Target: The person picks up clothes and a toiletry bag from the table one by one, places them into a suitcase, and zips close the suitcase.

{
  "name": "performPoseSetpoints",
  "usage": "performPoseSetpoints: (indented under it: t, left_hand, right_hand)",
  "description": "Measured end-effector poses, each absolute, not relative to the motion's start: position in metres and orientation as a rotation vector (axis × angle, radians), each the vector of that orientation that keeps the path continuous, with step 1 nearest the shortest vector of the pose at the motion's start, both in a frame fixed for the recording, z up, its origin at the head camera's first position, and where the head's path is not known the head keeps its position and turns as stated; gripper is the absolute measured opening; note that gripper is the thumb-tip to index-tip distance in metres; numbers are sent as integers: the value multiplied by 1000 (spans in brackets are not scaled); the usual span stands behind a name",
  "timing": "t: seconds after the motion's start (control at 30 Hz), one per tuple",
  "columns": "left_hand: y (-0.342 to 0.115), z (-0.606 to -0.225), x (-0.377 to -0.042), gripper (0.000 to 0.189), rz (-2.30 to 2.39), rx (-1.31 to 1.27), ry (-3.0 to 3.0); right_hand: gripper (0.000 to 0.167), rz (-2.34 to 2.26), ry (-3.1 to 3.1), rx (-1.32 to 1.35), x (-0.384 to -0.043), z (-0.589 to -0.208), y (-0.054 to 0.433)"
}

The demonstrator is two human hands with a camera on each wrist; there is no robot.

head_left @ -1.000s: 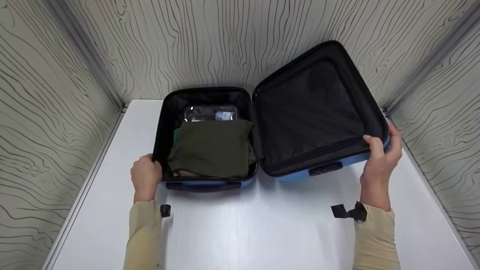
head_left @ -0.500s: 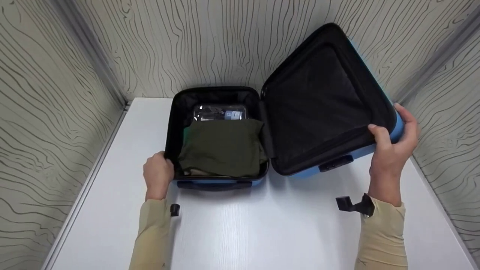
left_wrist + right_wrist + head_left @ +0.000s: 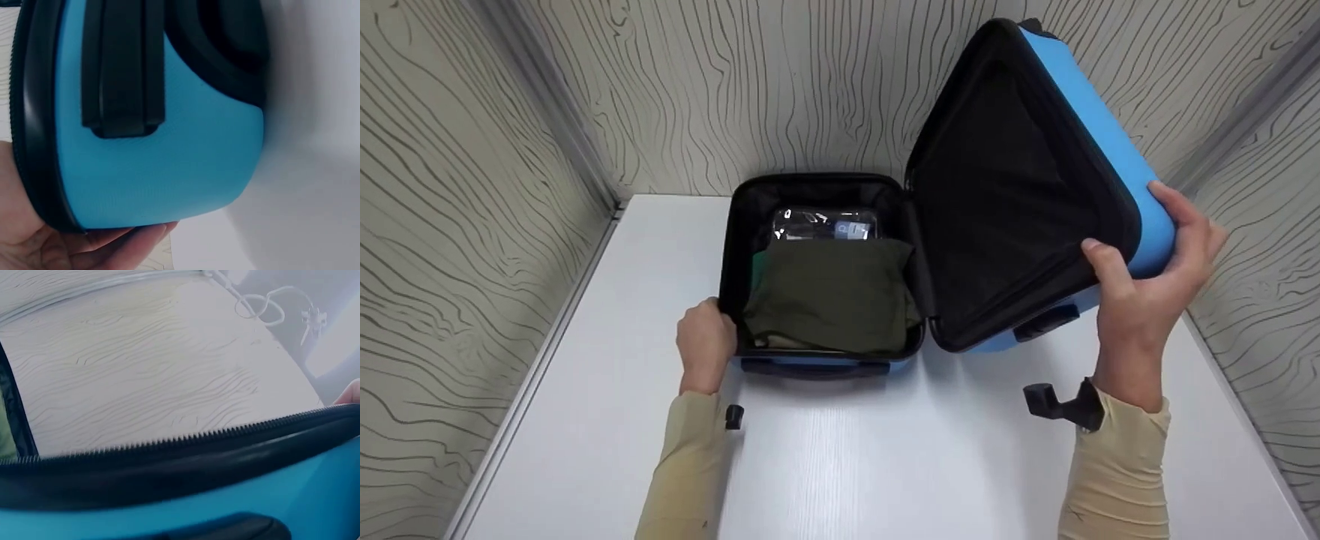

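A blue suitcase with black lining lies open on the white table in the head view. Its left half (image 3: 810,367) rests flat, holding folded dark green cloth (image 3: 832,296), a bit of brighter green fabric and a clear plastic case (image 3: 825,223) with a blue label. My left hand (image 3: 706,341) grips that half's front left corner; in the left wrist view its fingers (image 3: 135,247) curl round the blue shell beside the black handle (image 3: 124,73). The right half, the lid (image 3: 1012,187), stands tilted up. My right hand (image 3: 1162,277) holds its outer corner, thumb on the lining and fingers outside.
White table (image 3: 825,450) surface stretches in front of the suitcase. Pale walls with dark wavy lines (image 3: 810,90) stand behind and on both sides, close to the raised lid. A zipper edge (image 3: 185,441) runs across the right wrist view.
My right hand has raised the lid, which now leans more steeply and shows more of its blue side. Suitcase and left hand appear further right in the head view.
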State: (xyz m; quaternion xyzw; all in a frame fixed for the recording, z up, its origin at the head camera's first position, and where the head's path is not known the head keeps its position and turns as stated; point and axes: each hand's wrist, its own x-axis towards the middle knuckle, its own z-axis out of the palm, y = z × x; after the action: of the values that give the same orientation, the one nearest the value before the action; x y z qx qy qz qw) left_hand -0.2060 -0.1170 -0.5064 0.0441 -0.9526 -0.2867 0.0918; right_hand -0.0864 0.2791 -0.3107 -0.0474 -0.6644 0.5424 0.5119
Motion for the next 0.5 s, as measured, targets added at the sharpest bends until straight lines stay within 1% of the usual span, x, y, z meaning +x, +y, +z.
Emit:
performPoseSetpoints:
  t: [0.2,0.5]
  left_hand:
    - [-97,-506,-207,24,-846,103,-2830]
    - [-65,-507,-204,18,-851,1,-2803]
  right_hand:
    - [61,1252,-1598,-83,-84,-296,265]
    - [65,1136,-1605,31,-85,-290,249]
